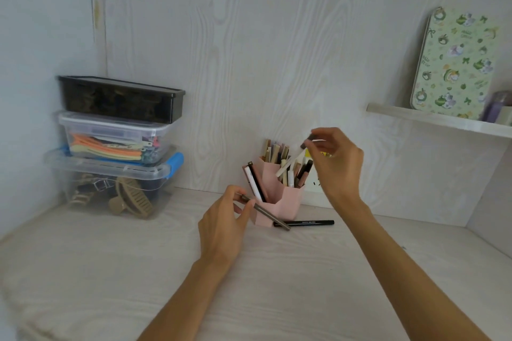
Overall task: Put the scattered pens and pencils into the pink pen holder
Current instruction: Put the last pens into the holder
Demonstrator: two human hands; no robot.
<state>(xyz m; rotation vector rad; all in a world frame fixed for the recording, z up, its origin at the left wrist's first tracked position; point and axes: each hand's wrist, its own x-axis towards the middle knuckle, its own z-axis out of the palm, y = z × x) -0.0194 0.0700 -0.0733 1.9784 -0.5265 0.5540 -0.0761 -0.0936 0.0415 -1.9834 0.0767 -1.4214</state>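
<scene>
Dropping a white pen into the pink holder while the other hand readied a grey one.

At centre frame the right hand (333,159) pinched the dark-capped top of a slim white pen (288,165), its lower end already inside the rear compartment of the pink faceted plastic pen holder (279,202), among other pens. Just left of the holder, the left hand (225,225) gripped a thin grey-brown pen (270,216) between thumb and fingers, its tip slanting down across the holder's front. A black marker pen (304,222) lay on the pale wood-grain desk (110,271), at the holder's base, lower right. By my reading, the next move called for releasing the white pen, tilting the grey one upright over an opening, then collecting the black marker.
</scene>
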